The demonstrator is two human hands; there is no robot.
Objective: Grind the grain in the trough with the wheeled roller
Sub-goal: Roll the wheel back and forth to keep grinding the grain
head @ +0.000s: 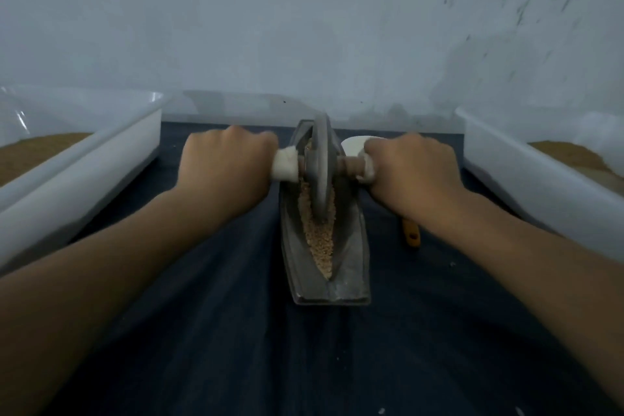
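A grey boat-shaped metal trough [351,257] lies lengthwise on a dark blue cloth, with pale crushed grain [320,240] along its groove. The wheeled roller [320,165], a grey disc on a wooden axle with white-wrapped handles, stands upright in the far half of the trough. My left hand [226,162] grips the left handle. My right hand [408,165] grips the right handle. Both fists hide most of the handles.
A white tub [101,159] holding brown grain stands at the left, and another white tub [526,172] with brown grain at the right. A small white bowl [353,145] sits behind my right hand. An orange-handled tool [412,235] lies right of the trough. A pale wall rises behind.
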